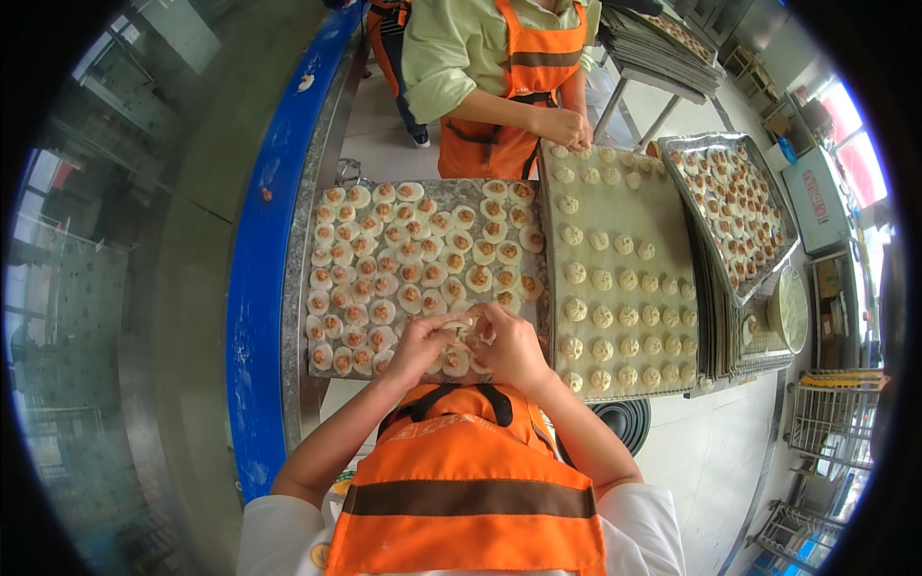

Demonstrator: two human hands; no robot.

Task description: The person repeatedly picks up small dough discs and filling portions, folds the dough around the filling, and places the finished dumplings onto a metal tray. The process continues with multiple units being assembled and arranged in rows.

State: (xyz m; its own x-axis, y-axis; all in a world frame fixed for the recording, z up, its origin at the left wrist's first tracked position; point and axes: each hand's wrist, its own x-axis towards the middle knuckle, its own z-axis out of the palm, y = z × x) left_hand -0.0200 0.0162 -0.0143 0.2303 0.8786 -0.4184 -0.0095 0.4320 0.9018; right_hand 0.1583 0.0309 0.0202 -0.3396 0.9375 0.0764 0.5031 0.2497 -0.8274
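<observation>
My left hand and my right hand meet over the near edge of a grey stone-topped worktable. Between their fingertips they pinch a pale dough wrapper; its filling is mostly hidden by the fingers. Flat dough rounds topped with minced filling lie in loose rows in front of and around my hands. To the right, a tray carries rows of pleated, closed buns. The nearest bun rows are a short way right of my right wrist.
A co-worker in an orange apron stands opposite, hands at the tray's far edge. A metal tray of filled dough rounds rests tilted over stacked trays. A blue conveyor belt runs along the left. A bowl stands far right.
</observation>
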